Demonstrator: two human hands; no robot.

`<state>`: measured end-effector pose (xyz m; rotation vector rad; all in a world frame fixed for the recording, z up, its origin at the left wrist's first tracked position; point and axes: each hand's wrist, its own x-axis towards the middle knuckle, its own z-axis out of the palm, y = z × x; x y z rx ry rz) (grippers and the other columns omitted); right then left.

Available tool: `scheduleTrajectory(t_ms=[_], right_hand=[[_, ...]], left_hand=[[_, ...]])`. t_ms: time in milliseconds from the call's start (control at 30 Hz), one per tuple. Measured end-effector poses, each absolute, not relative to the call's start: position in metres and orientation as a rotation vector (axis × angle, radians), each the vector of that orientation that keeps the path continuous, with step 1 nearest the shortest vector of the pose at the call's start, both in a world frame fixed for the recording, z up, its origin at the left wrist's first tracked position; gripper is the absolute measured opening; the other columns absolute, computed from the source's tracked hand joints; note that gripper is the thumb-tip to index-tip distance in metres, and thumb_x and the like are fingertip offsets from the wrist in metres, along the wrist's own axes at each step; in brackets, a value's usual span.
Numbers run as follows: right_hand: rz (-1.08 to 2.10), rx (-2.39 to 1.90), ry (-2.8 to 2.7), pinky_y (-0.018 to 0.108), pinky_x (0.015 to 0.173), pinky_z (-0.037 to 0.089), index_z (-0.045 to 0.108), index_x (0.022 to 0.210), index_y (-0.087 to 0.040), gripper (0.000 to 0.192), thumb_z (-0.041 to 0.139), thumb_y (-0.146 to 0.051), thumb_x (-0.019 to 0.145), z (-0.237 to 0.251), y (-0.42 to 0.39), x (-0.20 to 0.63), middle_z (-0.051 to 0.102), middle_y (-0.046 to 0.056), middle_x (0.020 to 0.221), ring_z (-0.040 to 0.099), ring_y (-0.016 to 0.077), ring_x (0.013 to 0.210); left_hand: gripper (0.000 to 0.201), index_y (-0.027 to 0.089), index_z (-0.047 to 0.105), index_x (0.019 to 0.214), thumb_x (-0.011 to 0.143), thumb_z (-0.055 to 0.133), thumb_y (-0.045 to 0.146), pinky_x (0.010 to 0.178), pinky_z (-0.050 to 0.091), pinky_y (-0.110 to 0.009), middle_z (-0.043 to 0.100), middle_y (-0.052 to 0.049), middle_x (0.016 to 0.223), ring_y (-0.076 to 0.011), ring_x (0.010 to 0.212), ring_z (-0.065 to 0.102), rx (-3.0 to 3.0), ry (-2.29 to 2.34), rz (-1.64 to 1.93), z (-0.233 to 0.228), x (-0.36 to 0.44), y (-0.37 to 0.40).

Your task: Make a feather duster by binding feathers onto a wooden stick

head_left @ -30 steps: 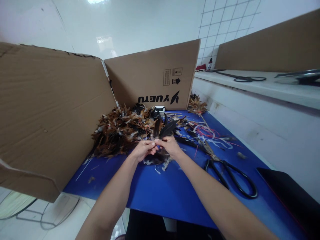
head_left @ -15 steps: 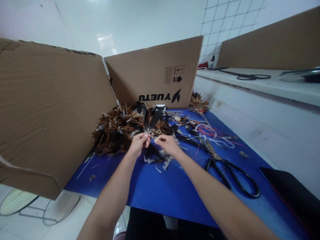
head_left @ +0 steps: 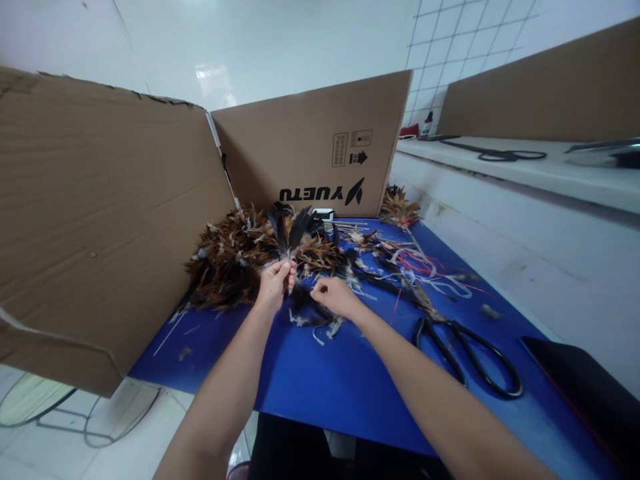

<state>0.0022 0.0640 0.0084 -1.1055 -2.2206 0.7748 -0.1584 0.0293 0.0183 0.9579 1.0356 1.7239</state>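
Note:
My left hand (head_left: pixel 276 285) pinches the quill ends of a small bunch of black feathers (head_left: pixel 299 230), whose tips fan upward. To its right, my right hand (head_left: pixel 337 295) is closed, thumb against fingers; whatever it may hold is too small to make out. A gap separates the two hands. Behind and left of them lies a heap of brown feathers (head_left: pixel 233 250). Loose dark feathers (head_left: pixel 307 305) with pale fluffy ends lie on the blue tabletop (head_left: pixel 320 373) beneath my hands.
Large black-handled scissors (head_left: pixel 467 347) lie at the right, beside tangled pink and white strings (head_left: pixel 425 263). Cardboard panels (head_left: pixel 310 147) wall off the back and left. A feather duster (head_left: pixel 400 208) lies at the far right corner, and a black object (head_left: pixel 575 387) at the right edge.
My right hand has moved slightly down and away from the left hand, widening the gap. The left hand keeps the black feathers, now tilted a little to the left.

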Motion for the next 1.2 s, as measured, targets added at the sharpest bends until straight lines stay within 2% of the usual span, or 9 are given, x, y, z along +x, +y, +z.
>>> scheduleTrajectory(t_ms=[167,267,400,500,633,867,933,1033,1200], right_hand=[[0.765,-1.106,-2.166,0.022,0.061,0.039,0.062,0.067,-0.018,0.012,0.055,-0.026,0.074,0.011,0.066,0.004,0.064,0.000,0.068,0.057,0.0129,0.064],[0.703,-1.060,-2.225,0.024,0.063,0.037,0.060,0.064,-0.019,0.015,0.063,-0.032,0.070,0.007,0.059,0.000,0.062,0.001,0.070,0.054,0.0139,0.066],[0.628,-1.017,-2.245,0.027,0.071,0.036,0.057,0.057,-0.018,0.012,0.065,-0.018,0.066,0.001,0.053,-0.007,0.059,0.003,0.072,0.053,0.0162,0.075],[0.722,-1.003,-2.178,0.026,0.070,0.037,0.056,0.056,-0.018,0.013,0.058,-0.014,0.069,0.001,0.057,-0.007,0.060,0.003,0.070,0.054,0.0146,0.070],[0.896,-1.018,-1.990,0.026,0.065,0.040,0.056,0.059,-0.019,0.011,0.056,-0.022,0.069,0.002,0.069,0.000,0.061,0.000,0.065,0.056,0.0144,0.064],[1.292,-0.993,-1.573,0.029,0.055,0.048,0.043,0.067,-0.021,0.012,0.053,-0.027,0.067,0.010,0.074,0.005,0.061,-0.001,0.059,0.063,0.0170,0.058],[1.389,-0.931,-1.487,0.030,0.057,0.050,0.047,0.074,-0.021,0.015,0.056,-0.023,0.063,0.015,0.072,0.007,0.062,-0.002,0.062,0.064,0.0168,0.060],[1.591,-0.786,-1.329,0.029,0.057,0.050,0.057,0.089,-0.021,0.030,0.059,-0.018,0.059,0.024,0.071,0.014,0.062,-0.003,0.062,0.061,0.0147,0.057],[1.695,-0.768,-1.302,0.028,0.055,0.047,0.069,0.084,-0.015,0.027,0.058,-0.018,0.059,0.036,0.067,0.027,0.065,0.002,0.057,0.058,0.0144,0.054]], left_hand=[[0.026,0.010,0.063,0.077,0.068,0.070,0.034,0.038,0.030,-0.016,0.055,0.002,0.060,-0.0030,0.040,0.044,0.925,1.037,1.790,0.020,-0.160,0.029],[0.026,0.011,0.063,0.078,0.068,0.070,0.034,0.038,0.031,-0.016,0.055,0.002,0.060,-0.0031,0.041,0.044,0.922,1.034,1.793,0.019,-0.161,0.029],[0.026,0.011,0.064,0.079,0.068,0.070,0.033,0.038,0.031,-0.016,0.055,0.002,0.061,-0.0033,0.042,0.044,0.928,1.052,1.775,0.018,-0.160,0.029],[0.025,0.011,0.064,0.079,0.068,0.069,0.033,0.038,0.031,-0.016,0.055,0.002,0.061,-0.0034,0.042,0.044,0.922,1.057,1.778,0.017,-0.160,0.030],[0.026,0.011,0.064,0.080,0.069,0.069,0.033,0.038,0.032,-0.017,0.055,0.002,0.061,-0.0035,0.041,0.044,0.910,1.066,1.792,0.017,-0.161,0.030],[0.028,0.011,0.063,0.080,0.068,0.069,0.036,0.038,0.031,-0.016,0.055,0.002,0.061,-0.0032,0.041,0.044,0.914,1.064,1.781,0.015,-0.160,0.031],[0.030,0.011,0.063,0.081,0.068,0.070,0.037,0.038,0.031,-0.016,0.055,0.002,0.062,-0.0032,0.041,0.044,0.920,1.065,1.777,0.015,-0.160,0.031],[0.031,0.011,0.063,0.081,0.067,0.070,0.038,0.037,0.030,-0.016,0.054,0.002,0.062,-0.0036,0.042,0.044,0.928,1.066,1.754,0.015,-0.158,0.030],[0.034,0.011,0.062,0.078,0.066,0.070,0.041,0.037,0.028,-0.017,0.053,0.002,0.060,-0.0034,0.040,0.042,0.934,1.027,1.674,0.016,-0.151,0.028]])
